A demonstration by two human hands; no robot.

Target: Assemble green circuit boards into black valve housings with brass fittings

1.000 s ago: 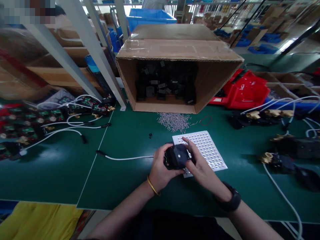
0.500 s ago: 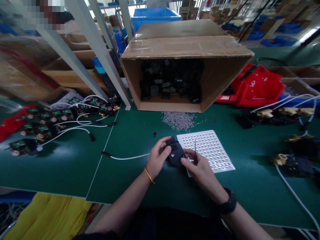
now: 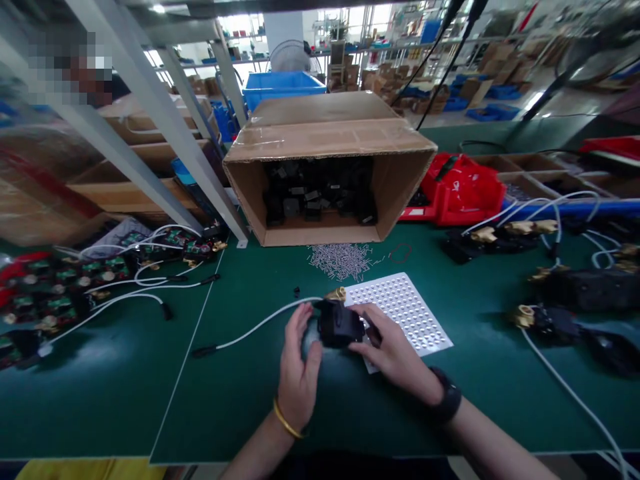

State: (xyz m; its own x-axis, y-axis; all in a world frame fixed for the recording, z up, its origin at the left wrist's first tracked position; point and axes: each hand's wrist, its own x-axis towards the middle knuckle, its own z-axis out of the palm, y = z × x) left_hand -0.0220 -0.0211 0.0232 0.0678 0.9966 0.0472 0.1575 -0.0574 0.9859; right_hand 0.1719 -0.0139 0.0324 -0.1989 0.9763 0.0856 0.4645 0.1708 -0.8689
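Observation:
A black plastic housing (image 3: 340,325) with a brass fitting (image 3: 337,293) at its back is gripped by my right hand (image 3: 395,350), thumb in front and fingers behind. A dark slim tool (image 3: 373,331), partly hidden, sits in the same hand. My left hand (image 3: 299,373) is beside the housing's left side, fingers apart and holding nothing. From the housing a white cable (image 3: 265,325) runs left to a black plug (image 3: 204,350). Under and behind my right hand lies a white sheet (image 3: 415,313) with rows of round silvery pieces.
Behind the hands are a heap of small screws (image 3: 343,260) and a cardboard box (image 3: 330,137) of black parts. Circuit-board assemblies (image 3: 75,277) lie left; black units with brass fittings (image 3: 555,330) lie right. A red bin (image 3: 465,190) stands at the back right.
The housing has been turned, so its brass fitting now shows at the back. My left hand has let go of it and opened. The view has tilted up.

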